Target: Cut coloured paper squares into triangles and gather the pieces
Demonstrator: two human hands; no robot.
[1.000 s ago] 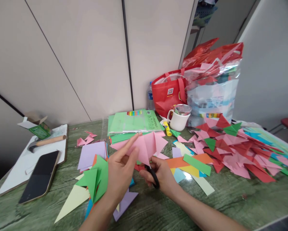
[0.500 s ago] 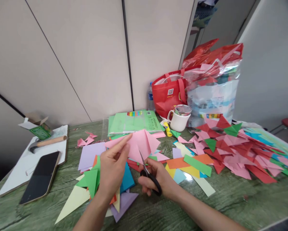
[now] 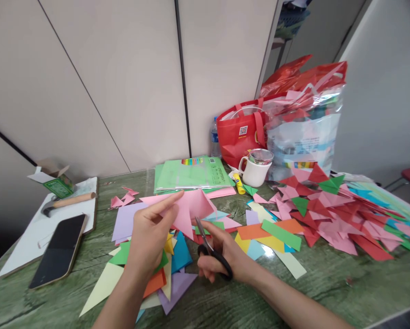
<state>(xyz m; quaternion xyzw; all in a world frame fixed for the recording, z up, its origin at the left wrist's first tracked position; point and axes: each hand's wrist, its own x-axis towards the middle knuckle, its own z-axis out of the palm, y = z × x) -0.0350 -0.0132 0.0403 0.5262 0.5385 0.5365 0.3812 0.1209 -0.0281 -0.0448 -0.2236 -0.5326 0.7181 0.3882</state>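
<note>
My left hand (image 3: 152,228) pinches a folded piece of pink paper (image 3: 187,208) between thumb and fingers, holding it above the table. My right hand (image 3: 222,251) is wrapped round black-handled scissors (image 3: 208,249), whose blades point up and to the left. The blade tips sit at the lower right edge of the pink paper; whether they touch it I cannot tell. Under my left hand lies a loose pile of coloured paper, with a purple piece (image 3: 177,290), a blue piece (image 3: 182,256) and a cream piece (image 3: 100,290).
A phone (image 3: 59,251) and a hammer (image 3: 68,202) lie on a white board at left. Behind are green paper packs (image 3: 194,173), a glue stick (image 3: 239,183), a white mug (image 3: 256,171) and a red bag (image 3: 239,137). Folded red and pink papers (image 3: 338,219) heap up at right.
My left hand has drawn the pink paper left and slightly down, so the scissor blades, earlier over the paper, now stand at its edge. My right hand has barely shifted.
</note>
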